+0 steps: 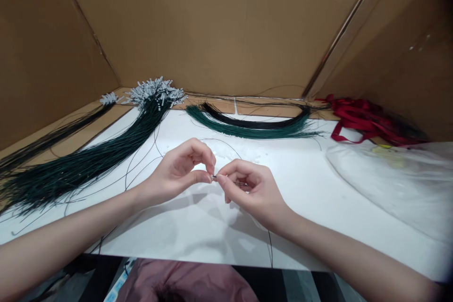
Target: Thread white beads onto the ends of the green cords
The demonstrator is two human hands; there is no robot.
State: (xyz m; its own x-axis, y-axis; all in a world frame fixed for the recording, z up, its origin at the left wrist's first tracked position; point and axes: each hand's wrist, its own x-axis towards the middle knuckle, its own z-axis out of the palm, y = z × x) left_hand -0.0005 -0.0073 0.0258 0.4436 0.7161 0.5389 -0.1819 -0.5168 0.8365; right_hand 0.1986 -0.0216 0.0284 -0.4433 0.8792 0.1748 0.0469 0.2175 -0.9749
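My left hand [184, 167] and my right hand [247, 188] meet over the middle of the white table [198, 226], fingertips almost touching. Both are closed in a pinch. Between them is the end of a thin dark cord [214, 177], which loops up behind my hands and also runs down past my right wrist to the table's near edge. What my left fingers pinch is too small to make out.
A large bundle of dark green cords with white tips [106, 151] lies at the left. A curved green and black bundle [247, 127] lies behind. Red ribbons [364, 120] and a clear plastic bag [389, 184] are at the right. Cardboard walls [212, 28] surround the table.
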